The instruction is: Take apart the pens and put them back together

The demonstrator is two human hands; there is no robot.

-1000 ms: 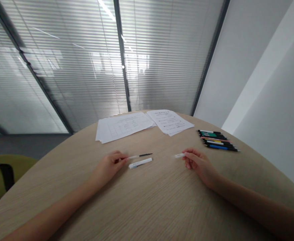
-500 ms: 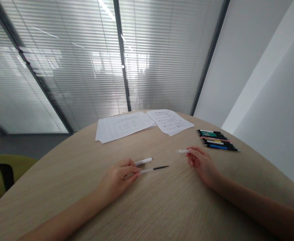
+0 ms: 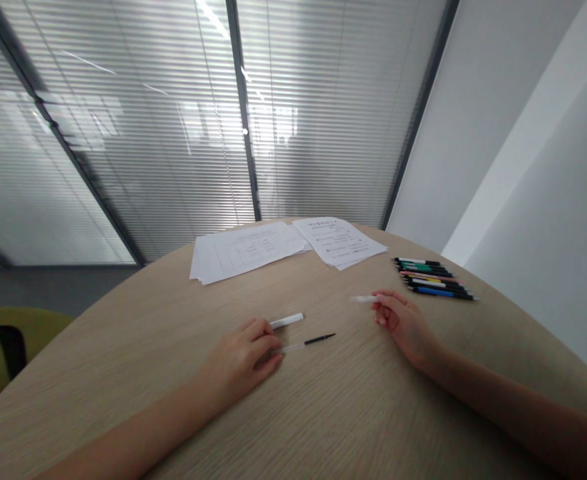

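Observation:
My left hand (image 3: 246, 353) rests low over the table with its fingers curled. A white pen barrel (image 3: 287, 321) sticks out from under its index finger. Beside the barrel, a pen refill (image 3: 318, 339) with a clear tube and a dark front part points right; its rear end reaches the fingertips, and whether they grip it I cannot tell. In a pinch between thumb and fingers, my right hand (image 3: 398, 323) holds a small translucent white tube-like pen part (image 3: 362, 299), which points left.
A row of several pens (image 3: 436, 280) in mixed colours lies on the right of the wooden table (image 3: 323, 413). Printed sheets (image 3: 253, 250) and another paper stack (image 3: 341, 243) lie at the back. A green chair (image 3: 38, 333) stands at the left edge.
My left thumb and fingers have shifted on the refill, which now lies slightly lower and more tilted. My right hand has barely moved and still holds the translucent part.

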